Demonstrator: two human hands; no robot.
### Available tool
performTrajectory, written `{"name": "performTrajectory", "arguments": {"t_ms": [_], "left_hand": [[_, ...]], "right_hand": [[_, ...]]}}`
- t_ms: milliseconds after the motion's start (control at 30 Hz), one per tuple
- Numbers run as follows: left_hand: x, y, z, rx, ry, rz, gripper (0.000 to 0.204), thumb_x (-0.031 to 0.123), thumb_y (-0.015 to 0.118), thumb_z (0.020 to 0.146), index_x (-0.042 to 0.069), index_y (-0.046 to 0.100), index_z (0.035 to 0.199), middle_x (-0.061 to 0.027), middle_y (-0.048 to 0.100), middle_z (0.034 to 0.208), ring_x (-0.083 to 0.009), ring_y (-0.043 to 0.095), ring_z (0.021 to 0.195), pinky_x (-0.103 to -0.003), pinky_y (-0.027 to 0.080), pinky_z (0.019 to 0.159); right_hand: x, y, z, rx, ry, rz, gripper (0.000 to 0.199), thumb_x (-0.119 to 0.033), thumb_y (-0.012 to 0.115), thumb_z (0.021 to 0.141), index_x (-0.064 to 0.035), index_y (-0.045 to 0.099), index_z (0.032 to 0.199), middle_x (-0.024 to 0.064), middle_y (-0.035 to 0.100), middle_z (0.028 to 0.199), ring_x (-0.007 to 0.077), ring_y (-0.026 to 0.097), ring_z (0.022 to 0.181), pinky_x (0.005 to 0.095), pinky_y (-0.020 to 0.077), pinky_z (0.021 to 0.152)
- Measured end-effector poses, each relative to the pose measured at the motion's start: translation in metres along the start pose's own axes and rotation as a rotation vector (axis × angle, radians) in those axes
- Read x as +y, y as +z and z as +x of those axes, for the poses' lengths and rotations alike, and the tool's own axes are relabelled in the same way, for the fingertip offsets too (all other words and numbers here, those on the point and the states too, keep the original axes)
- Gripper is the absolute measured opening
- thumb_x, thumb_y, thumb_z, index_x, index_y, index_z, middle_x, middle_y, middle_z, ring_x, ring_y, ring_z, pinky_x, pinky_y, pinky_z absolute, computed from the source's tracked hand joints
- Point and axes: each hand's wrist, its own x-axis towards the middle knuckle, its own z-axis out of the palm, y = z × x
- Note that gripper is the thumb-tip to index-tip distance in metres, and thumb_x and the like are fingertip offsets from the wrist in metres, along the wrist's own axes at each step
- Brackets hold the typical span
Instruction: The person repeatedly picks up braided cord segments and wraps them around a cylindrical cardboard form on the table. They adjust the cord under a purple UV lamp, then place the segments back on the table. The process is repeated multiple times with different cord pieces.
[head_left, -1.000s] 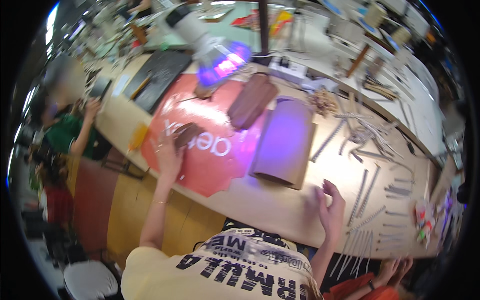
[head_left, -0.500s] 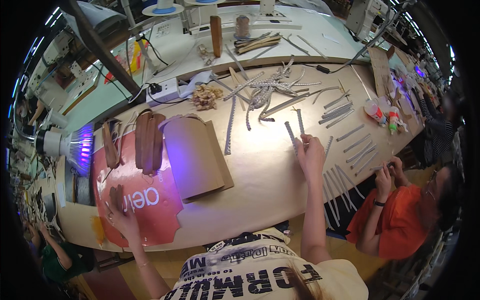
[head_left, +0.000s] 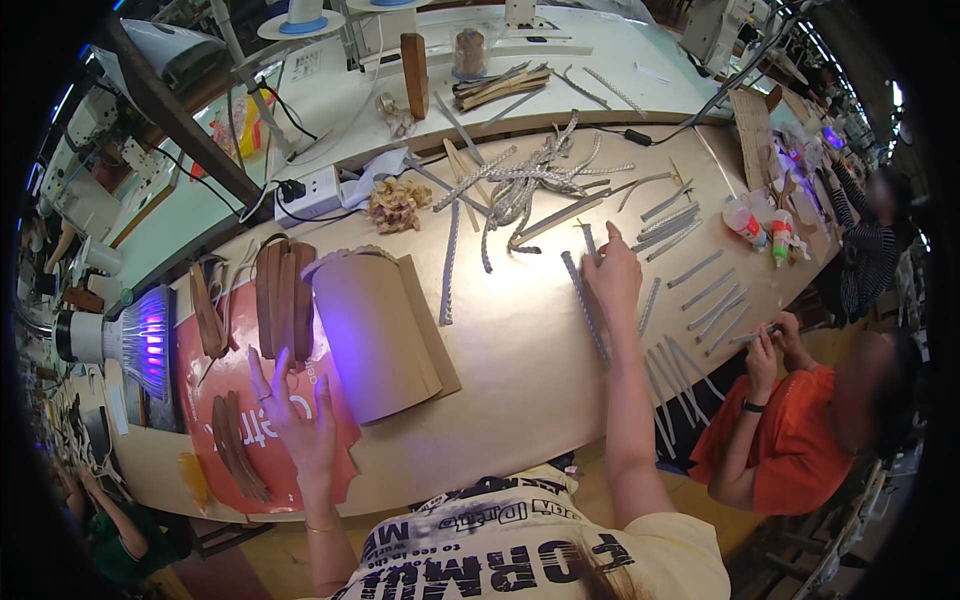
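My left hand [head_left: 300, 415] hovers over the red sheet [head_left: 335, 445] with its fingers spread and nothing in them. Left of it a small bundle of brown strips [head_left: 236, 447] lies on the sheet, and a larger brown strip bundle [head_left: 285, 300] lies farther up. My right hand [head_left: 615, 275] is at the middle right of the table, thumb side against a grey braided strip [head_left: 587, 238] whose far end sticks out past the fingers; the index finger points forward. The hand hides the strip's near part. Another braided strip [head_left: 577, 290] lies just left of this hand.
A curved brown cardboard piece [head_left: 375, 335] stands between my hands. A tangle of braided strips [head_left: 525, 185] lies at the far middle, cut strips [head_left: 715, 295] at the right. A lit lamp [head_left: 135, 340] is at the left. A co-worker in orange [head_left: 790, 430] works at the right edge.
My left hand has come off the small brown bundle and moved right, fingers spreading. My right hand has moved slightly forward over the strips; the left braided strip now shows along its length.
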Motion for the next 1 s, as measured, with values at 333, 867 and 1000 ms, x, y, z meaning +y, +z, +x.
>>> {"name": "performTrajectory", "arguments": {"t_ms": [333, 867, 1000], "left_hand": [[0.026, -0.005, 0.004, -0.021, -0.033, -0.077, 0.038, 0.009, 0.064, 0.091, 0.001, 0.057, 0.128, -0.0173, 0.045, 0.146, -0.0298, 0.043, 0.134, -0.041, 0.034, 0.110], [0.127, 0.025, 0.023, -0.800, -0.445, -1.286, 0.050, 0.010, 0.059, 0.097, -0.005, 0.041, 0.141, -0.0206, 0.061, 0.125, -0.0210, 0.062, 0.113, -0.028, 0.053, 0.091], [0.114, 0.020, 0.023, -0.893, -0.556, -1.288, 0.043, 0.011, 0.058, 0.097, -0.008, 0.047, 0.135, -0.0210, 0.067, 0.114, -0.0237, 0.068, 0.101, -0.030, 0.059, 0.081]], "right_hand": [[0.002, -0.024, 0.025, -0.291, 0.172, 0.355, 0.075, -0.008, 0.074, 0.065, 0.0087, 0.047, 0.133, 0.0150, 0.070, 0.080, 0.0210, 0.071, 0.076, 0.0312, 0.0555, 0.073], [-0.146, -0.097, -0.074, -0.519, -0.162, 1.201, 0.047, 0.004, 0.071, 0.080, 0.0088, 0.056, 0.124, 0.0036, 0.060, 0.088, 0.0081, 0.060, 0.077, 0.0207, 0.0503, 0.070], [-0.150, -0.091, -0.080, -0.573, -0.163, 1.227, 0.044, 0.005, 0.071, 0.080, 0.0086, 0.058, 0.122, 0.0036, 0.061, 0.087, 0.0087, 0.061, 0.078, 0.0216, 0.0512, 0.072]]}}
